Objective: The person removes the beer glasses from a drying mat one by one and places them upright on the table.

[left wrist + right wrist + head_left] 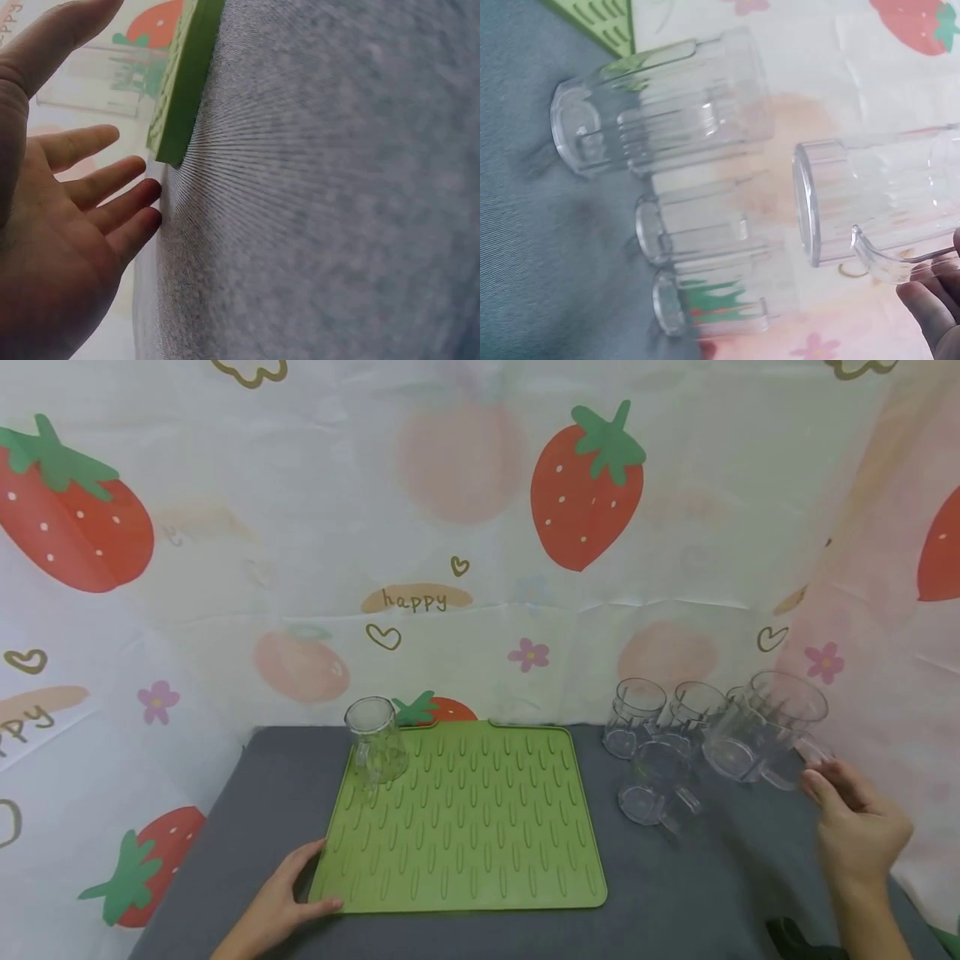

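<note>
My right hand [862, 827] grips the handle of a clear mug [750, 735], raised above the table at the right. In the right wrist view this mug [881, 195] is apart from several other clear mugs [675, 120] standing on the grey cloth. The nearest of those in the head view is a mug [652, 789] with its handle to the right. My left hand [273, 897] is at the left edge of a green ridged mat [472, 827], with thumb and fingers spread around its front left corner. Another clear mug [381, 747] stands upright on the mat's back left corner.
A grey cloth [675, 893] covers the table. Behind it hangs a white sheet [480, 543] printed with strawberries, close to the mat and the back mugs. A black object [802, 939] lies at the front right, beside my right forearm.
</note>
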{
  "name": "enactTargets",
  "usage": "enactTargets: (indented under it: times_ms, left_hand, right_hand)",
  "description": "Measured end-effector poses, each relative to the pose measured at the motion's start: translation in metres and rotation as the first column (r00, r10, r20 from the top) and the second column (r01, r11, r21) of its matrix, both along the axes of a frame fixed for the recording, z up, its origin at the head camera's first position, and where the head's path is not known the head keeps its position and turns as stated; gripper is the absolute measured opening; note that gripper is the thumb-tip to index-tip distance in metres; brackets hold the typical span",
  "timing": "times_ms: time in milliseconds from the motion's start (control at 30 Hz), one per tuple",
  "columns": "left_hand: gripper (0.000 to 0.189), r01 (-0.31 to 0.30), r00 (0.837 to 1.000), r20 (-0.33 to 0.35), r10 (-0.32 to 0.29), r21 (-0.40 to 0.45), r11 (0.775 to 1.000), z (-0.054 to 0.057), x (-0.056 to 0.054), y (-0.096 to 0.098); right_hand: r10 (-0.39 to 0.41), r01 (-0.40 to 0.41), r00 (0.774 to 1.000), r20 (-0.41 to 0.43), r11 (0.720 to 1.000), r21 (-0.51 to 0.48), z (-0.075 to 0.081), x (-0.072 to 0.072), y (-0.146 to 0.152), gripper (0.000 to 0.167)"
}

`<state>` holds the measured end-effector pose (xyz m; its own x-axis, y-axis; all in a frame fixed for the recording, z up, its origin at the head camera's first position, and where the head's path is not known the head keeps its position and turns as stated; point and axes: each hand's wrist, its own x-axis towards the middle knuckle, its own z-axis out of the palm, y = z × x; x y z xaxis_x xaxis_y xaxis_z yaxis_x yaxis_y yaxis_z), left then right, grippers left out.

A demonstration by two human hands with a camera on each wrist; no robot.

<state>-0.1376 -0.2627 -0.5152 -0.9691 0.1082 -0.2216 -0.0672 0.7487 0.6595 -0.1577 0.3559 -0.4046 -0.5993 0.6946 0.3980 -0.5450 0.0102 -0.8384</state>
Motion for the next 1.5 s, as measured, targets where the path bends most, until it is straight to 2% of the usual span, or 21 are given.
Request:
enactTargets:
  times_ms: [133, 233, 333, 467, 600, 800, 933, 1067, 1300, 1500]
  left_hand:
    - [0.093, 0.012, 1.000, 0.002, -0.012, -0.014, 1.000, 0.000, 0.000, -0.001]
    - [0.094, 0.023, 1.000, -0.001, -0.023, -0.031, 0.999, -0.001, 0.000, -0.002]
    - [0.094, 0.037, 0.999, 0.002, -0.037, -0.044, 0.998, -0.002, 0.000, -0.003]
    - [0.093, 0.050, 0.999, 0.001, -0.050, -0.058, 0.997, -0.005, -0.001, -0.004]
    - [0.094, 0.058, 0.998, 0.006, -0.058, -0.075, 0.995, -0.006, -0.001, -0.005]
    - [0.095, 0.070, 0.998, 0.016, -0.068, -0.100, 0.993, -0.005, -0.001, -0.006]
    - [0.096, 0.066, 0.998, 0.021, -0.064, -0.112, 0.991, -0.005, -0.002, -0.005]
    - [0.097, 0.058, 0.998, 0.028, -0.055, -0.119, 0.991, -0.006, -0.002, -0.005]
    - [0.098, 0.043, 0.997, 0.063, -0.035, -0.132, 0.990, -0.006, -0.006, -0.004]
    - [0.099, 0.045, 0.998, 0.040, -0.039, -0.161, 0.986, -0.002, -0.008, -0.002]
  right_hand:
    - [-0.013, 0.013, 0.998, 0.054, 1.000, -0.001, -0.008, 0.003, 0.003, 0.025]
    - [-0.059, 0.053, 0.990, 0.132, 0.997, 0.049, -0.016, 0.004, 0.004, 0.021]
    - [-0.124, 0.099, 0.971, 0.204, 0.987, 0.125, -0.026, 0.003, 0.005, 0.019]
    - [-0.208, 0.146, 0.939, 0.273, 0.962, 0.230, -0.039, 0.002, 0.005, 0.023]
    - [-0.245, 0.154, 0.912, 0.329, 0.948, 0.279, -0.051, 0.003, 0.005, 0.031]
    - [-0.265, 0.128, 0.865, 0.426, 0.938, 0.323, -0.063, 0.007, 0.001, 0.015]
    - [-0.293, 0.135, 0.863, 0.411, 0.919, 0.371, -0.072, 0.007, -0.003, 0.011]
    - [-0.299, 0.125, 0.865, 0.403, 0.906, 0.404, -0.081, 0.006, -0.005, 0.017]
    - [-0.357, 0.160, 0.847, 0.393, 0.878, 0.451, -0.093, 0.005, -0.007, 0.017]
    - [-0.339, 0.171, 0.871, 0.356, 0.888, 0.427, -0.101, 0.003, -0.013, 0.014]
